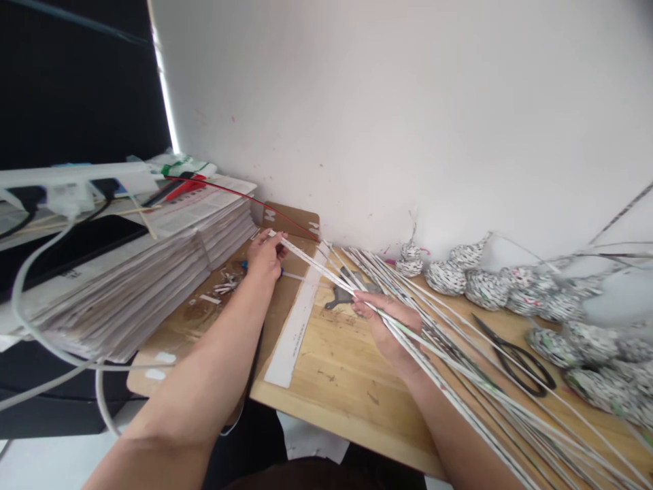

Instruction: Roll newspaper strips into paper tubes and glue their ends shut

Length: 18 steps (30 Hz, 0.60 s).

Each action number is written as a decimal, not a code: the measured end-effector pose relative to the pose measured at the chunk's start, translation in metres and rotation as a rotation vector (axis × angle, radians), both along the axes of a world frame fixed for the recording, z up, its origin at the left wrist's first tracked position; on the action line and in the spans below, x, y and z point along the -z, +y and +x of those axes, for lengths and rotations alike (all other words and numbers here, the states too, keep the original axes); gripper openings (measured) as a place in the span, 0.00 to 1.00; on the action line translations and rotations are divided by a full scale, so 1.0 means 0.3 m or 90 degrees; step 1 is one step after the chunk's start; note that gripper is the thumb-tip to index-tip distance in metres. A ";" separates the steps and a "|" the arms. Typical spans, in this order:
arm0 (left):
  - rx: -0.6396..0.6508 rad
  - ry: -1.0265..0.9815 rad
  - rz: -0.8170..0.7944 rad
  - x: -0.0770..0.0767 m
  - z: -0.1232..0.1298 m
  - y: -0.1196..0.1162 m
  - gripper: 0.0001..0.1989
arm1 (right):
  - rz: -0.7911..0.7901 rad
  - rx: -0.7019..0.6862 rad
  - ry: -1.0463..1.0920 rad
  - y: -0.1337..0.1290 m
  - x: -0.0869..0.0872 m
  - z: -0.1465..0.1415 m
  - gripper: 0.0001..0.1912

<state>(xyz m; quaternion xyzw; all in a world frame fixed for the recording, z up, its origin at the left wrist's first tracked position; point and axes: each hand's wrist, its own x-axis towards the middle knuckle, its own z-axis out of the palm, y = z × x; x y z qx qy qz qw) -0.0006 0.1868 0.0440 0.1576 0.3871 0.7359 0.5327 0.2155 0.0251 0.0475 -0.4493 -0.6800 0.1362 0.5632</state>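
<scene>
Long thin rolled-paper sticks [319, 265] stretch between my two hands over the wooden table. My left hand [266, 253] is closed on their far ends. Lower down, my right hand [390, 318] is wrapped round the same sticks, whose tails run past my right forearm. Beside that hand lies a loose bundle of more paper sticks [459, 354]. A flat white paper strip [293, 340] rests on the table between my arms. Close behind my right fingers is a flat grey piece [337, 297], partly covered; its kind is unclear.
Black-handled scissors [520, 364] lie at the right, before several woven paper gourd shapes [490, 289] along the wall. At the left stands a tall newspaper stack [153, 279], topped by a power strip [76, 180] with white cables. Paper scraps [227, 282] lie near my left forearm.
</scene>
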 end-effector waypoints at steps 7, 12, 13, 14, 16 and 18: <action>-0.006 0.002 0.005 0.007 0.000 0.007 0.13 | 0.005 -0.005 0.000 -0.007 -0.017 -0.007 0.09; -0.009 0.003 0.010 0.010 -0.001 0.010 0.13 | -0.016 -0.001 0.013 -0.008 -0.010 -0.006 0.09; -0.010 0.003 0.010 0.010 -0.001 0.010 0.13 | -0.020 -0.001 0.013 -0.008 -0.009 -0.005 0.09; -0.011 0.003 0.010 0.010 -0.001 0.010 0.12 | -0.023 0.000 0.014 -0.009 -0.008 -0.004 0.10; -0.012 0.001 0.009 0.009 -0.002 0.011 0.12 | -0.020 0.000 0.013 -0.008 -0.006 -0.003 0.10; -0.013 -0.001 0.006 0.008 -0.003 0.011 0.12 | -0.013 0.005 0.014 -0.007 -0.004 -0.003 0.10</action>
